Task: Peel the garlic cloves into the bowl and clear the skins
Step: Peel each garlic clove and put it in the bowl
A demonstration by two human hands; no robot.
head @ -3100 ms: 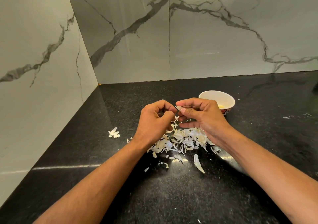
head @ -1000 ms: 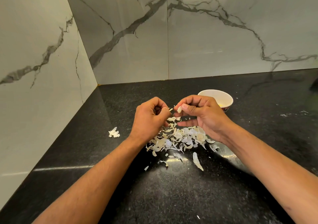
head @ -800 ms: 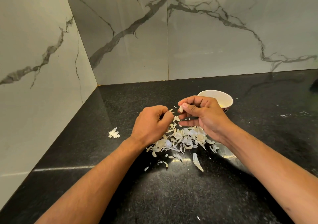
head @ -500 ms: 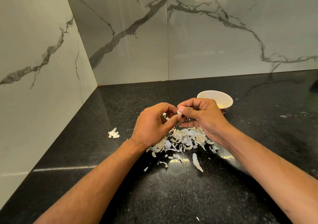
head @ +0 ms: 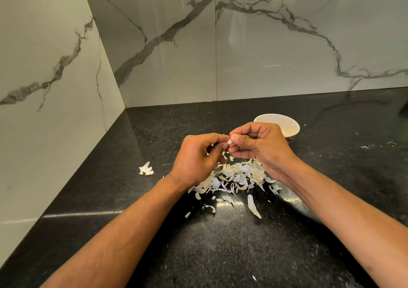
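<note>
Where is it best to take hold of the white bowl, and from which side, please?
Probably the bowl by its bare right rim, from the right: the right hand hides its near-left edge, and the open top leaves the rim free to pinch.

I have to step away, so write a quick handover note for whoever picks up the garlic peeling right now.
Right hand: pinches a garlic clove between thumb and fingers.
Left hand: fingertips at the same clove, picking at its skin; exact grip hidden.
Bowl: behind the right hand, something yellowish inside.
Skins: heaped on the black counter under the hands; one stray skin scrap to the left.
Done: many skins are off.
Left: finish this clove, drop it in the bowl, clear the skins.
</note>
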